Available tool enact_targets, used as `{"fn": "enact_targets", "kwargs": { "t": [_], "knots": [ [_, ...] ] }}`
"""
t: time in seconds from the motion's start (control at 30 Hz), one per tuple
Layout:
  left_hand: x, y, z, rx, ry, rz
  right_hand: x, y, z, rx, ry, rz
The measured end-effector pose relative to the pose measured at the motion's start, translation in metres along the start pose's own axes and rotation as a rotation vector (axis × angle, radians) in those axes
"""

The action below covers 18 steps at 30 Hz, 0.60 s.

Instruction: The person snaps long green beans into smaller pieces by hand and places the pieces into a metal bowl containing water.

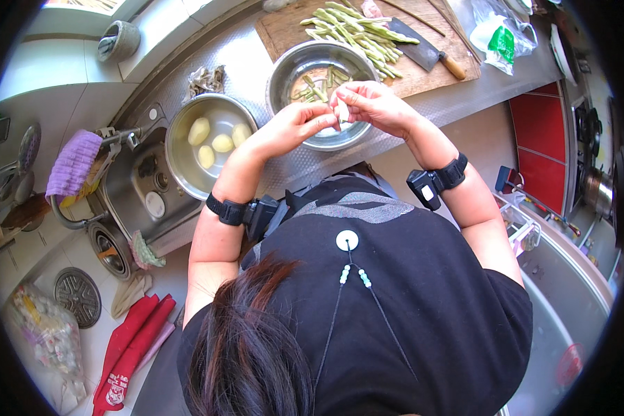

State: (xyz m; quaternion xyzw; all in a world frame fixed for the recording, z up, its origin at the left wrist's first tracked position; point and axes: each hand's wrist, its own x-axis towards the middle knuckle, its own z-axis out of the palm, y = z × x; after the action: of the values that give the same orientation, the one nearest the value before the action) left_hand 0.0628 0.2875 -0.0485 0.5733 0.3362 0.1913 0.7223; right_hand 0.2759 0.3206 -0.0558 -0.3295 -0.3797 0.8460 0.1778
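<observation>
My left hand [300, 124] and my right hand [375, 105] meet over the near rim of a steel basin [361, 136]. Their fingertips pinch a short pale piece of green bean [343, 111] between them. Several broken bean pieces [320, 92] lie on the basin's bottom. Behind it, a heap of whole green beans [351, 31] rests on a wooden cutting board [421, 86]. A cleaver [421, 49] with a wooden handle lies on the board, its blade against the beans.
Left of my hands, a second metal basin [181, 174] holds several peeled potatoes [199, 131] and overlaps the sink [135, 195]. A crumpled cloth [206, 82] lies behind it. Plastic bags [499, 39] sit right of the board. A purple towel [74, 158] hangs near the faucet [130, 136].
</observation>
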Motion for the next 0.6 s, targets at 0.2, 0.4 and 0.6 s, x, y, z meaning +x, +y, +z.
{"fn": "enact_targets", "kwargs": {
  "t": [0.2, 0.4, 0.6],
  "knots": [
    [0.007, -0.018, -0.007, 0.436, 0.333, -0.083, -0.003, -0.006, 0.005, -0.18, 0.085, -0.187],
    [0.006, -0.022, -0.003, 0.307, 0.483, 0.13, -0.01, -0.011, 0.012, -0.279, 0.169, -0.273],
    [0.007, 0.008, 0.007, 0.407, 0.698, 0.47, -0.008, -0.007, 0.014, -0.152, 0.185, -0.28]
  ]
}}
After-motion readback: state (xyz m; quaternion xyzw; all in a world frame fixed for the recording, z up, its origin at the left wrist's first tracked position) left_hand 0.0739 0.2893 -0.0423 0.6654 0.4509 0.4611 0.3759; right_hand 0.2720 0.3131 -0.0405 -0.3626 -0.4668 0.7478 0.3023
